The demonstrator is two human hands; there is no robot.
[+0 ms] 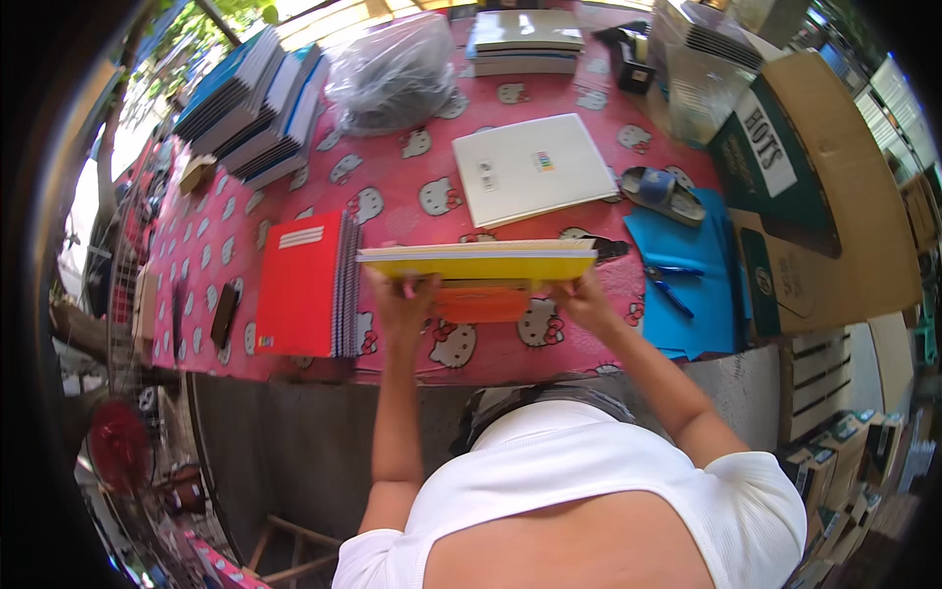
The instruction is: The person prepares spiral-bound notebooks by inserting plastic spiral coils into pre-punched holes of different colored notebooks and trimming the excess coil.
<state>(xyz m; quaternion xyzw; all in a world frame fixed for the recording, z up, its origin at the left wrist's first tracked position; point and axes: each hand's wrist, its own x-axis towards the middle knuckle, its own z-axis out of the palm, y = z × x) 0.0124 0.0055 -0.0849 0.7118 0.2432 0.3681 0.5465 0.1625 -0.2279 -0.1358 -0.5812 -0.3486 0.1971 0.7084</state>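
A table covered by a pink patterned cloth [412, 211] is seen from above. On its left part a red spiral notebook [299, 285] is laid flat, and behind it several stacks of notebooks [253, 103] are leaned in a row. A white book [532, 167] is placed near the middle, a clear plastic bag [392, 71] is set behind it, and another pile of books [525, 41] is found at the far edge. To the right, blue sheets [687, 285] with a blue pen [670, 291] on them are spread, a sandal [663, 192] is put just above them, and a large cardboard box [819, 196] is standing at the table's right end. Nothing is found between the hands and the thing held. A yellow stack of notebooks [479, 263] is held level above the table's near edge, over an orange item [483, 304]. The left hand [404, 299] is closed on its left end and the right hand [581, 297] on its right end, fingers curled under it.
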